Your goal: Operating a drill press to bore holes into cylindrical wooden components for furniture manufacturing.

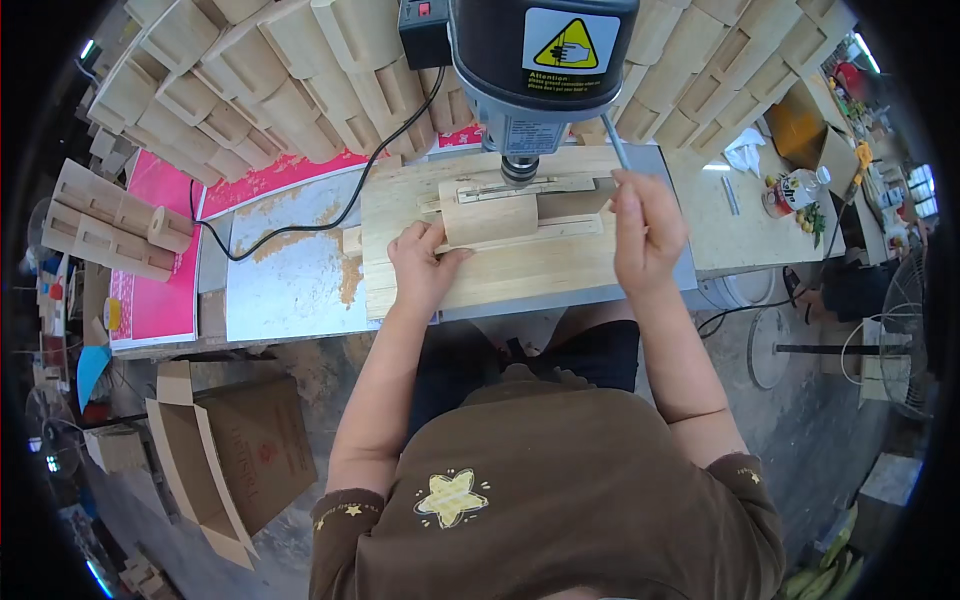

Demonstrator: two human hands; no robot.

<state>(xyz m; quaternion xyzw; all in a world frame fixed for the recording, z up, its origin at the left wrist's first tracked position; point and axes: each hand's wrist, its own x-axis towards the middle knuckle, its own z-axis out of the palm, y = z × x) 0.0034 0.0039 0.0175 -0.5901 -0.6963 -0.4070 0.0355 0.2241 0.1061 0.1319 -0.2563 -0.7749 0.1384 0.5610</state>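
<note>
A pale wooden block with a rounded body [488,222] lies on a flat wooden board [480,272], between thin wooden strips. My left hand [424,265] grips its left end, with the thumb at the near side. Above the block stands a drill press [545,70], its chuck [519,170] over the block's far edge. Whether a bit touches the wood is hidden. To the right of the press, my right hand [650,232] is closed around the end of its thin feed lever [614,142]. The palm side of that grip is partly hidden.
Stacked wooden pieces [240,85] rise behind the bench on both sides of the press. A black cable [330,222] loops across the left side. More wooden pieces [112,225] stand at far left. A bottle [797,190] sits at right; a cardboard box [255,450] stands on the floor.
</note>
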